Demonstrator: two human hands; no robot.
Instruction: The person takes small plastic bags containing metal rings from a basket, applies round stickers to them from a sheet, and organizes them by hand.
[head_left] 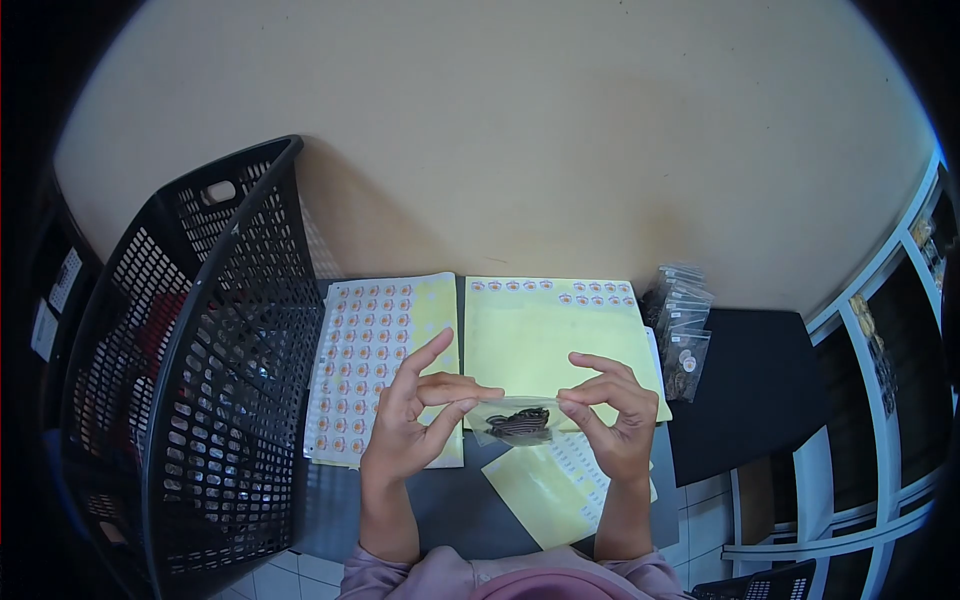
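Where the beige wall (pixel 480 150) rises: behind my table.
Grey table (pixel 450 515): sticker sheets (pixel 350 370) spread on top.
Black perforated basket (pixel 230 330): at my left.
Left hand (pixel 415 410): 2 digits pinching 1 upper corner of the clear plastic bag (pixel 500 407).
Right hand (pixel 622 412): pinching the opposite corner.
Bag: between my hands, equally near, long axis crosswise.
Dark bundle (pixel 520 423): inside.

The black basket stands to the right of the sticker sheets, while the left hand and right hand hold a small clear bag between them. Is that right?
The side is wrong: the head view shows the black basket to the left of the sticker sheets. The left hand and right hand do hold the small clear bag.
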